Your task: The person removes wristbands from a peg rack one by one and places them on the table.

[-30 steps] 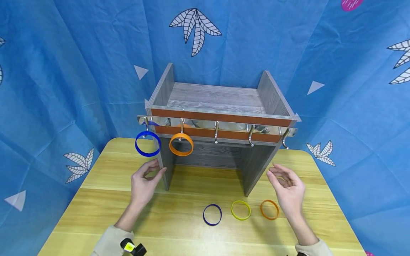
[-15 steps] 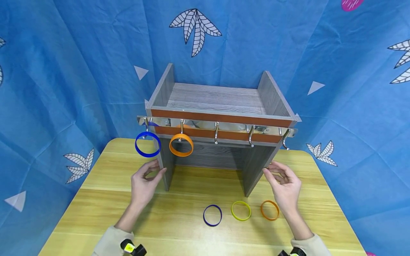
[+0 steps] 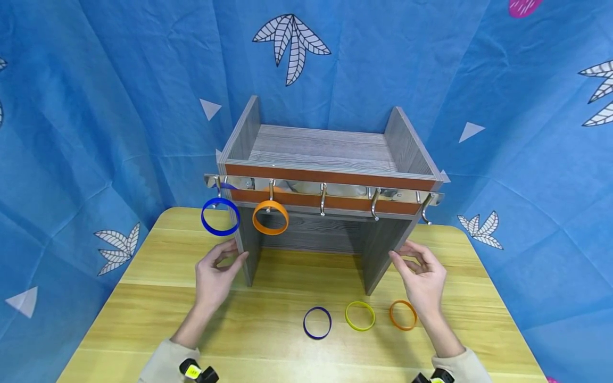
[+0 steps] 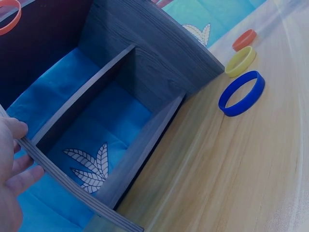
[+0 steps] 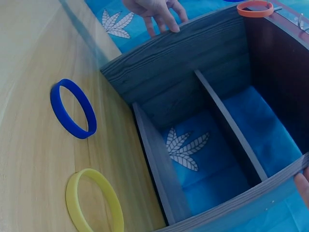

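Note:
A grey wood-grain shelf (image 3: 316,141) stands on the table, with a metal hook rail (image 3: 347,190) across its front. My left hand (image 3: 214,279) pinches the front edge of the left side panel, thumb inside and fingers outside. On the right side panel, my right hand (image 3: 425,284) grips the front edge in the same way; only its fingertips (image 5: 303,186) show in the right wrist view. A blue wristband (image 3: 220,232) hangs from the leftmost hook. Beside it, an orange wristband (image 3: 270,231) hangs from the second hook. The other hooks carry nothing.
On the table (image 3: 268,356) before the shelf lie a dark blue wristband (image 3: 316,338), a yellow wristband (image 3: 360,329) and another orange wristband (image 3: 403,329), in a row. A blue patterned cloth (image 3: 143,96) hangs behind and at both sides.
My right hand has moved left from beside the shelf and taken hold of its right side panel. The left hand has kept its grip; the wristbands are unmoved.

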{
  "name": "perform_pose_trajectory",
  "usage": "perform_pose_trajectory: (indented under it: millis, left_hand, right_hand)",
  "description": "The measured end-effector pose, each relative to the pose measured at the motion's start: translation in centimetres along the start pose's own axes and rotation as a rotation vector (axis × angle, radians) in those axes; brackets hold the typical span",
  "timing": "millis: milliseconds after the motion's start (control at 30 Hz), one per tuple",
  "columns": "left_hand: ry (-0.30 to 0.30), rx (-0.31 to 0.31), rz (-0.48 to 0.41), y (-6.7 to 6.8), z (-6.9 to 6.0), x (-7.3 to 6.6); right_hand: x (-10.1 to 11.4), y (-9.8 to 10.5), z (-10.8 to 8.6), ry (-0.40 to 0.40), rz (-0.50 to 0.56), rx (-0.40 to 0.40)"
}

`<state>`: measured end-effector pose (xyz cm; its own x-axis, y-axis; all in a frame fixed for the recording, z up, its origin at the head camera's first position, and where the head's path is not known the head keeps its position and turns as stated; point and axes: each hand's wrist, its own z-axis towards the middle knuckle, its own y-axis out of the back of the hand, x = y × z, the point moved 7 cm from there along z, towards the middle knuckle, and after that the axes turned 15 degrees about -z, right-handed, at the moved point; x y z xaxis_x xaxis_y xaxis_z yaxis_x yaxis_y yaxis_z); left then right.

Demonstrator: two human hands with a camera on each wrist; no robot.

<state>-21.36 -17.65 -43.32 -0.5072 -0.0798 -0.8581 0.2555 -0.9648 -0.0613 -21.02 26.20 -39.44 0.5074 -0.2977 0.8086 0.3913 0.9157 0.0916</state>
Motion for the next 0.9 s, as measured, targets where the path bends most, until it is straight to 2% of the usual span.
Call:
perform_pose_trajectory:
  millis: [200, 467, 600, 767, 900]
  left_hand:
    - [0.009, 0.002, -0.008, 0.1, 0.0, 0.0]
    - [0.036, 0.0, -0.006, 0.3, 0.2, -0.3]
    - [0.036, 0.004, 0.0, 0.6, 0.4, -1.0]
    - [0.034, 0.02, -0.04, 0.9, 0.9, -1.9]
    - [-0.002, 0.041, -0.082, 1.0, 1.3, -3.0]
  right_hand:
    - [-0.1, 0.0, 0.1, -0.015, -0.047, -0.001]
    - [0.0, 0.0, 0.1, -0.017, -0.025, 0.007]
    - [-0.1, 0.0, 0.0, -0.026, -0.039, 0.007]
    - [0.0, 0.1, 0.0, -0.015, -0.037, 0.008]
    - [0.1, 0.1, 0.0, -0.017, -0.055, 0.005]
